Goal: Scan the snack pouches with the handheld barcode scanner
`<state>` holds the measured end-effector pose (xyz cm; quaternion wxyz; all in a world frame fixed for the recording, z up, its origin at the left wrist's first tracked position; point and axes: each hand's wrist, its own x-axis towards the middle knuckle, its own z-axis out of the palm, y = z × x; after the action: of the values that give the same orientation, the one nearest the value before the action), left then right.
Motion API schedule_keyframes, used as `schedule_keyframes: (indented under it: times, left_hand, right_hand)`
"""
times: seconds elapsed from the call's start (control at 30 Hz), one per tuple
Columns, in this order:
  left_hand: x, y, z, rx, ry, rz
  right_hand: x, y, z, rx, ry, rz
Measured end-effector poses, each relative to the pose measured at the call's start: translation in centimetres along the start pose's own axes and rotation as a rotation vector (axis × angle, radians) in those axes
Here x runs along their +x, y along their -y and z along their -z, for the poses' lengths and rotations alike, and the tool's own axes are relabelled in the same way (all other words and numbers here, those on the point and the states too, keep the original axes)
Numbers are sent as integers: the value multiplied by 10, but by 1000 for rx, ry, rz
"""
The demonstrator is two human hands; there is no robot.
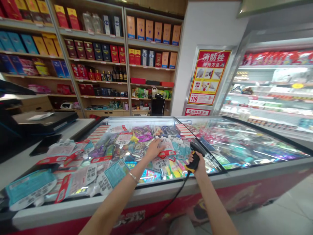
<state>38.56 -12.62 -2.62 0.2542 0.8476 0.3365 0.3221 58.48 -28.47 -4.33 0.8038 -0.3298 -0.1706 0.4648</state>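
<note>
My left hand (154,149) is at the middle of the glass freezer top, its fingers curled over the edge of a white-and-red spouted pouch (168,146). Wrapped in my right hand (199,165) is a black-and-yellow barcode scanner (193,160), its head close to the pouches and its cable (174,196) hanging down the freezer's front. Beside the held pouch lies a teal-and-white spouted pouch (180,148). Several more pouches are strewn over the left part of the glass, among them a teal one (31,185) at the near left corner.
The freezer (246,174) has a sliding glass top with colourful packets beneath. On the left counter sit a dark phone (46,145) and a black machine (46,122). Shelves of boxed goods (102,52) stand behind, a lit display fridge (276,88) at right.
</note>
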Motion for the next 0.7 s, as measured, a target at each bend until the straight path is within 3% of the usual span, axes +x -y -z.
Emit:
schedule_keyframes:
  times: [0.23, 0.3, 0.4, 0.57, 0.7]
  left_hand:
    - [6, 2, -1, 50, 29, 7]
    - [12, 7, 10, 88, 17, -5]
    - [18, 26, 49, 217, -89, 70]
    - [4, 76, 114, 616, -312, 410]
    - [-12, 110, 135, 682, -254, 598]
  right_hand:
    - [2, -2, -2, 40, -18, -52]
    - [-1, 1, -3, 44, -16, -27]
    - [-5, 6, -14, 44, 25, 29]
    - [-5, -4, -73, 54, 184, 4]
    - [1, -42, -138, 52, 333, -131]
